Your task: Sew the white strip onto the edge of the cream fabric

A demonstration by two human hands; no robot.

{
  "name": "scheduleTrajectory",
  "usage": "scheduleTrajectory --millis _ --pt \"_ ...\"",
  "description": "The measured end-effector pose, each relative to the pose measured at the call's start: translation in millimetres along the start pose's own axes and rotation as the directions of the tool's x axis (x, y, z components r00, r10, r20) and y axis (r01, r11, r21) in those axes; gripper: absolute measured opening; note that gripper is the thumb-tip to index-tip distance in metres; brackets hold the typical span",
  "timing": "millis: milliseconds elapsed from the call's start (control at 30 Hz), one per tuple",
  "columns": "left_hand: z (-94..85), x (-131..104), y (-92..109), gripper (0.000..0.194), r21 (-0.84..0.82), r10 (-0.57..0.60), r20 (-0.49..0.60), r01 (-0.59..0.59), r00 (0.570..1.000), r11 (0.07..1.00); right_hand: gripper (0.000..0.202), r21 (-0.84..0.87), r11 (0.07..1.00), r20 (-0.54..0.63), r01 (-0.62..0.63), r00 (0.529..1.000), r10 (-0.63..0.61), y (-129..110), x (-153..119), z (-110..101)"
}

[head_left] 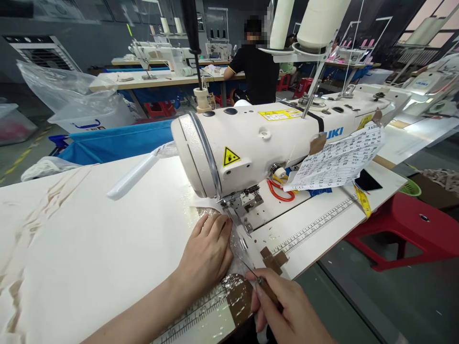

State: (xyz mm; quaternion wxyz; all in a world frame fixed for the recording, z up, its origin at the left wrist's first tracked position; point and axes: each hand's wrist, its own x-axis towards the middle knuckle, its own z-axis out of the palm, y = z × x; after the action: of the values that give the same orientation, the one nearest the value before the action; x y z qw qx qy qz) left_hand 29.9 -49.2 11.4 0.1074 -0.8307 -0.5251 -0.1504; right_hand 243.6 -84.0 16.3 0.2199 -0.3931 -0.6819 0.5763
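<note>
The white sewing machine stands over the table, its needle and presser foot area just beyond my left hand. My left hand lies flat with fingers stretched on pale, thin fabric beside the foot; its thumb is partly hidden. In my right hand, near the table's front edge, is an awl with a dark handle. Its thin metal shaft points up and left over the fabric, towards the metal guide pieces beside the foot. Part of the handle is hidden by my fingers.
Pale fabric strips lie on the table's left side. Red-handled scissors, a written paper sheet and a yellow tape measure are to the right. A red stool stands beyond the edge. A person sits at the back.
</note>
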Motion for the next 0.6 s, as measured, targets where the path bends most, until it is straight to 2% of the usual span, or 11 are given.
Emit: scheduleTrajectory --millis 167,333,500,600 --pt "1.3 0.5 -2.6 0.041 -0.055 -0.036 0.016 0.037 0.999 0.998 0.025 -0.051 0.998 -0.018 0.034 0.999 -0.035 -4.9 7.0 -3.8" --pt "6.7 2.3 -9.9 0.038 -0.085 -0.036 -0.012 0.035 0.999 0.996 0.022 -0.101 0.992 -0.038 0.075 0.996 -0.080 -12.4 13.0 -6.8" --pt "11.4 7.6 -20.2 0.034 -0.026 0.007 -0.055 -0.008 0.998 1.000 0.027 -0.096 0.975 -0.051 0.198 0.978 -0.203 -36.1 5.6 -15.3" --pt "11.8 14.4 -26.0 0.030 0.084 0.059 -0.019 -0.057 0.998 0.995 0.027 -0.138 0.929 -0.057 0.345 0.933 -0.355 -52.2 4.2 -14.1"
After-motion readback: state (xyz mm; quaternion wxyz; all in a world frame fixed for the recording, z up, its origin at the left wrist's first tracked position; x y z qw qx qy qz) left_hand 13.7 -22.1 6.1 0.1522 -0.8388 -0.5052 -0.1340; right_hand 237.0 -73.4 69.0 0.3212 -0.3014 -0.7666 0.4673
